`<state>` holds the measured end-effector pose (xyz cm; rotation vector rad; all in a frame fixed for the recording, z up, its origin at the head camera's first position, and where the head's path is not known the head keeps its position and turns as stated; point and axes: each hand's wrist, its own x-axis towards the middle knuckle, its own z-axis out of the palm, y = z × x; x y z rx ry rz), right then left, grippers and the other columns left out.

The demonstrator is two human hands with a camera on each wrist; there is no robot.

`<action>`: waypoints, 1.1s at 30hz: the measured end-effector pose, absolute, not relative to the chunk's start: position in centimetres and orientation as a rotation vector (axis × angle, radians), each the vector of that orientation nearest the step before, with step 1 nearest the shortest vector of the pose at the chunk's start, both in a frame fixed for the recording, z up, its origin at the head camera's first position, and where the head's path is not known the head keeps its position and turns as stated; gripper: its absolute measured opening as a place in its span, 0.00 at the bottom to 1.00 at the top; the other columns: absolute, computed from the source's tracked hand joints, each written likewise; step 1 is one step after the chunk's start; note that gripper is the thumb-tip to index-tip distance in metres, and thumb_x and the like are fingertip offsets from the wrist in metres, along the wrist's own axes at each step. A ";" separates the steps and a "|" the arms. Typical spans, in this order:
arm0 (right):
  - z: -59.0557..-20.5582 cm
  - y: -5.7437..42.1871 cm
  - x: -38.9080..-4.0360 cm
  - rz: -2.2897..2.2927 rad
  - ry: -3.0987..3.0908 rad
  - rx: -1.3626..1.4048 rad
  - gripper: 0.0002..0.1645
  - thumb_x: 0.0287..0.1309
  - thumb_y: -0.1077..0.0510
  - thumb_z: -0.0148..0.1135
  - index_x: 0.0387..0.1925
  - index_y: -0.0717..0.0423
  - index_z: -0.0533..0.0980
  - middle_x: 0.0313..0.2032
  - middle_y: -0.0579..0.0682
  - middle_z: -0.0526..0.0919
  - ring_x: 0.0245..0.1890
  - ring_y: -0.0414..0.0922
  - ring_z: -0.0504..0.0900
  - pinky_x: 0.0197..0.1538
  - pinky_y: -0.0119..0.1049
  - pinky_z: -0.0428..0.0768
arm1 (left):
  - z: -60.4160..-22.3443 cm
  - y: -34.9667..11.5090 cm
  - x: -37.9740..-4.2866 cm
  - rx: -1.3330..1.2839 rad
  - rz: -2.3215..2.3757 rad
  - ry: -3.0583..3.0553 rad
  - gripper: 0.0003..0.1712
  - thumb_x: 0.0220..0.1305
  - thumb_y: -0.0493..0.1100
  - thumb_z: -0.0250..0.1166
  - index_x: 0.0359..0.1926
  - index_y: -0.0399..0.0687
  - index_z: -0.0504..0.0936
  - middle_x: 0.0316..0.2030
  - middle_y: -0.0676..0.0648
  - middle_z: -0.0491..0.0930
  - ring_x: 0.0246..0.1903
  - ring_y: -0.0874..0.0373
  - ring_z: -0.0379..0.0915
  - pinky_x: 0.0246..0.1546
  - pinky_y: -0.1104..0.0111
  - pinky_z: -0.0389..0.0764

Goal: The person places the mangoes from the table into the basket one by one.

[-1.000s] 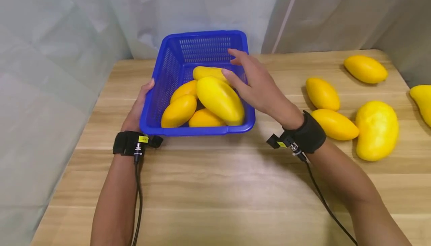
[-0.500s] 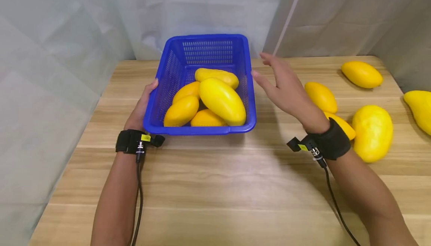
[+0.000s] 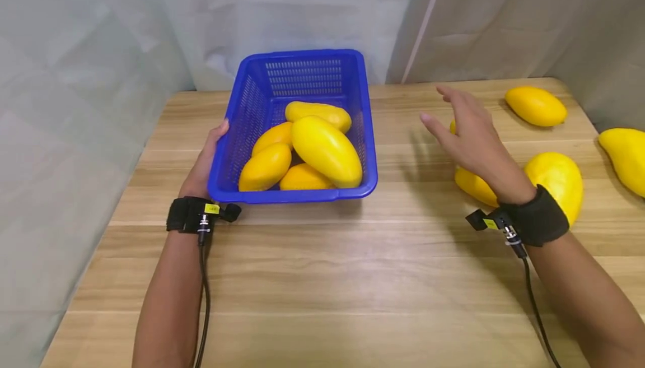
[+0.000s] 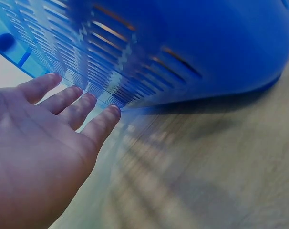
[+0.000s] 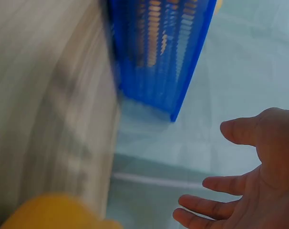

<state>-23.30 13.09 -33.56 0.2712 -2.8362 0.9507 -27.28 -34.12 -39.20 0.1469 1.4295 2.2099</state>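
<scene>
The wooden tabletop [image 3: 302,284] bears the arrangement. The blue basket [image 3: 369,149], five yellow fruits [image 3: 326,151] gathered in its near part, stands towards the far-left corner; whether its base lies flat I cannot tell. My left hand [image 3: 202,165] lies against the basket's left side, fingers extended and touching rather than clenched. My right hand [image 3: 475,137] is released, spread above the right half, grasping nothing. Loose fruits: a large rounded fruit [image 3: 556,183], partly behind my wrist; a curved fruit [image 3: 627,158] towards the right edge; an oval fruit [image 3: 536,106] near the far-right corner; a smaller fruit [image 3: 472,186], half hidden below my right hand. I judge the step to be filling the basket, between placements; the next move would call for lowering my right hand and closing it round one loose fruit.
</scene>
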 end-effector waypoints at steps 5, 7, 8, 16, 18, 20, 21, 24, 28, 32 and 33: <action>-34.6 15.2 -23.3 0.934 -2.915 0.163 0.46 0.73 0.37 0.50 0.80 0.56 0.48 0.75 0.68 0.53 0.75 0.68 0.48 0.73 0.66 0.40 | -39.2 -34.0 -27.3 0.150 2.190 1.471 0.39 0.77 0.66 0.45 0.80 0.55 0.53 0.58 0.48 0.70 0.48 0.59 0.75 0.49 0.68 0.78; -35.0 16.0 -23.4 0.916 -2.951 0.120 0.48 0.73 0.37 0.50 0.80 0.57 0.46 0.76 0.69 0.49 0.75 0.69 0.45 0.73 0.66 0.39 | -39.2 -34.0 -27.2 0.147 2.197 1.451 0.39 0.77 0.66 0.45 0.80 0.56 0.52 0.59 0.48 0.70 0.48 0.59 0.75 0.49 0.68 0.78; -35.2 16.3 -23.4 0.907 -2.968 0.102 0.48 0.73 0.36 0.49 0.80 0.58 0.46 0.76 0.69 0.48 0.75 0.69 0.45 0.73 0.67 0.39 | -39.2 -34.0 -27.2 0.146 2.203 1.438 0.39 0.77 0.65 0.45 0.80 0.56 0.52 0.59 0.48 0.70 0.48 0.59 0.75 0.49 0.68 0.78; -36.3 17.8 -24.1 0.849 -3.084 0.024 0.53 0.72 0.34 0.48 0.80 0.61 0.41 0.73 0.78 0.45 0.71 0.75 0.46 0.69 0.71 0.44 | -39.2 -34.1 -27.1 0.154 2.210 1.400 0.38 0.78 0.65 0.45 0.80 0.56 0.52 0.56 0.47 0.71 0.46 0.58 0.76 0.47 0.67 0.79; -36.6 18.0 -24.2 0.836 -3.110 0.017 0.53 0.72 0.34 0.47 0.79 0.62 0.40 0.72 0.80 0.46 0.70 0.77 0.47 0.68 0.72 0.46 | -39.1 -34.1 -27.1 0.159 2.199 1.414 0.38 0.78 0.65 0.44 0.80 0.57 0.52 0.56 0.47 0.71 0.46 0.58 0.76 0.46 0.67 0.79; -36.8 18.0 -24.3 0.829 -3.133 0.012 0.53 0.72 0.33 0.47 0.79 0.61 0.40 0.71 0.81 0.46 0.68 0.77 0.49 0.66 0.72 0.49 | -39.2 -34.1 -27.1 0.159 2.191 1.422 0.38 0.77 0.66 0.44 0.80 0.57 0.53 0.56 0.47 0.70 0.46 0.58 0.75 0.46 0.67 0.79; -37.0 18.0 -24.3 0.826 -3.142 0.011 0.53 0.72 0.33 0.47 0.79 0.61 0.40 0.71 0.81 0.45 0.68 0.77 0.49 0.66 0.72 0.50 | -39.1 -34.1 -27.1 0.156 2.186 1.432 0.38 0.77 0.66 0.44 0.80 0.58 0.53 0.56 0.47 0.70 0.46 0.58 0.75 0.46 0.68 0.79; -37.3 18.1 -24.4 0.816 -3.158 0.010 0.54 0.72 0.33 0.47 0.79 0.61 0.40 0.71 0.80 0.45 0.66 0.77 0.51 0.64 0.72 0.53 | -39.1 -34.1 -27.1 0.152 2.185 1.438 0.38 0.77 0.66 0.44 0.80 0.58 0.53 0.56 0.47 0.70 0.46 0.58 0.75 0.46 0.67 0.79; -37.6 18.2 -24.4 0.806 -3.165 0.002 0.53 0.72 0.33 0.47 0.79 0.60 0.40 0.72 0.79 0.45 0.66 0.76 0.50 0.63 0.72 0.55 | -39.0 -34.0 -27.1 0.159 2.191 1.446 0.37 0.77 0.66 0.44 0.80 0.58 0.54 0.56 0.47 0.71 0.47 0.57 0.74 0.47 0.67 0.78; -38.0 18.4 -24.5 0.760 -3.167 -0.003 0.50 0.74 0.36 0.45 0.80 0.60 0.40 0.72 0.78 0.47 0.65 0.75 0.52 0.59 0.72 0.59 | -39.0 -34.0 -27.1 0.172 2.188 1.463 0.37 0.78 0.65 0.44 0.80 0.58 0.54 0.56 0.47 0.71 0.47 0.57 0.74 0.47 0.67 0.78; -38.1 18.4 -24.5 0.745 -3.166 -0.007 0.49 0.74 0.37 0.45 0.80 0.60 0.40 0.72 0.77 0.48 0.65 0.75 0.52 0.58 0.73 0.60 | -39.1 -33.9 -27.1 0.173 2.187 1.465 0.37 0.78 0.65 0.43 0.80 0.58 0.54 0.56 0.47 0.70 0.47 0.57 0.73 0.47 0.67 0.78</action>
